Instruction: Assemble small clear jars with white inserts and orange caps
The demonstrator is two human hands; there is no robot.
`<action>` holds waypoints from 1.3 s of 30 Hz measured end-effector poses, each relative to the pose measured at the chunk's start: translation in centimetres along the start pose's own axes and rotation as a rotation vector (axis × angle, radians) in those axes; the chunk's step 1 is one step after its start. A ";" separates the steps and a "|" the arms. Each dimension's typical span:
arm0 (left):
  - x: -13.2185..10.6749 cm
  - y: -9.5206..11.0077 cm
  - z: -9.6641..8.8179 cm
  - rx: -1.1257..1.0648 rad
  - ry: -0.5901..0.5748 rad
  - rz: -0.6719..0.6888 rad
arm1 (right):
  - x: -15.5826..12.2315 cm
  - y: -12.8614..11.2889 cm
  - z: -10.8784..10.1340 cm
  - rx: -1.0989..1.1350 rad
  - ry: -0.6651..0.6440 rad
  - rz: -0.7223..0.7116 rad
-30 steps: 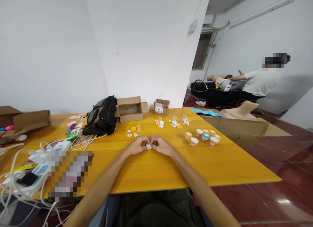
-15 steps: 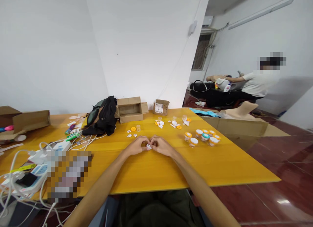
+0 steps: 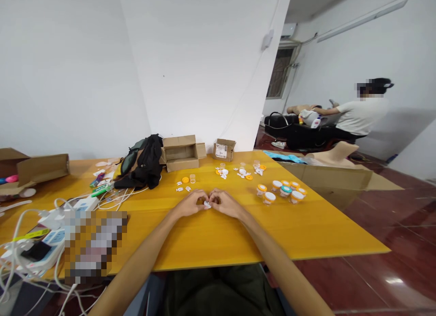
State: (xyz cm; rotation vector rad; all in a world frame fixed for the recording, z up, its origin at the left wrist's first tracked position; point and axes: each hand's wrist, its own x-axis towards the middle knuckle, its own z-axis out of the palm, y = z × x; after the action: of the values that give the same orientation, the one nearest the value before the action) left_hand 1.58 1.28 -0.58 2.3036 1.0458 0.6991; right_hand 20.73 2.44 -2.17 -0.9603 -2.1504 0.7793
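My left hand (image 3: 195, 202) and my right hand (image 3: 223, 202) meet over the middle of the yellow table (image 3: 218, 243). Between their fingertips they pinch a small white piece (image 3: 207, 205), mostly covered by the fingers, so its exact shape is hard to make out. Just beyond my left hand lie a few flat white pieces with dark marks (image 3: 188, 188), an orange ring-shaped lid (image 3: 185, 180) and a small clear jar (image 3: 192, 178). Farther back are white discs (image 3: 224, 172), orange lids (image 3: 249, 177) and more white pieces beside clear jars.
Several lidded jars (image 3: 269, 197) stand on the right. Cardboard boxes (image 3: 180, 157) and a black bag (image 3: 145, 164) line the back. Power strips (image 3: 56, 239), cables and a blurred-out phone-like object (image 3: 98, 248) occupy the left. Another person (image 3: 363, 116) sits beyond the table at right.
My hands stay together around the small white piece, with barely any visible movement. The view has shifted very slightly.
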 end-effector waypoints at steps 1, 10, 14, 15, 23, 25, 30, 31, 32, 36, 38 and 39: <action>0.0 0.0 0.0 0.001 0.000 0.002 | 0.0 0.0 0.0 0.006 -0.001 0.002; 0.0 -0.3 0.1 0.006 0.000 -0.004 | 0.0 0.3 0.0 0.006 0.015 -0.003; 0.0 -0.1 0.1 -0.002 0.005 -0.001 | -0.1 0.1 -0.1 0.008 0.007 -0.009; 0.0 -0.1 0.1 -0.001 0.006 -0.002 | -0.1 0.0 -0.1 0.008 0.004 -0.014; 0.0 0.0 0.1 0.003 0.003 0.002 | -0.1 -0.3 -0.2 0.006 -0.003 -0.016; 0.0 0.0 0.1 0.004 0.000 0.002 | -0.1 -0.3 -0.2 0.016 0.002 -0.015; 0.0 -0.3 0.2 0.011 0.005 0.016 | -0.1 0.0 -0.1 0.062 0.005 -0.013; 0.0 -0.3 0.2 0.008 0.005 0.021 | 0.0 0.1 0.0 0.068 0.004 -0.016; 0.0 -0.4 0.2 0.006 0.004 0.026 | 0.0 0.1 0.0 0.072 0.004 -0.018; 0.0 -0.5 0.3 0.003 0.006 0.026 | -0.1 0.1 0.0 0.063 0.007 0.004; 0.1 -0.5 0.3 0.003 0.010 0.027 | -0.1 0.0 0.0 0.056 0.004 0.015; 0.1 -0.5 0.3 0.001 0.010 0.030 | -0.1 0.0 0.0 0.052 0.001 0.020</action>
State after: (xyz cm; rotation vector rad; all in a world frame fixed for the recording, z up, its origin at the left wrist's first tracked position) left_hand 1.56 1.54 -1.10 2.3233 1.0182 0.7227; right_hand 20.76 2.37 -2.19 -0.9567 -2.1124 0.8399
